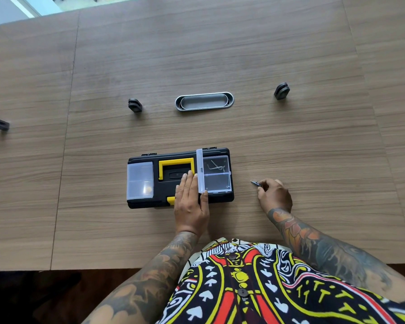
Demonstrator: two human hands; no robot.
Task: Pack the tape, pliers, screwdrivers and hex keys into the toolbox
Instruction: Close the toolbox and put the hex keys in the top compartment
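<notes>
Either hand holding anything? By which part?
Right hand: fingers pinch a small hex key by one end. Left hand lies flat on the toolbox, holding nothing.

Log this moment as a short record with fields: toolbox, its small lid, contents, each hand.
toolbox: black, yellow handle, main lid shut, on the table
clear lid: right-side compartment lid, flipped up
hex keys: in the far right compartment
left hand: flat on the toolbox, thumb beside the clear lid
right hand: right of the toolbox, pinching a small metal piece, likely a hex key
</notes>
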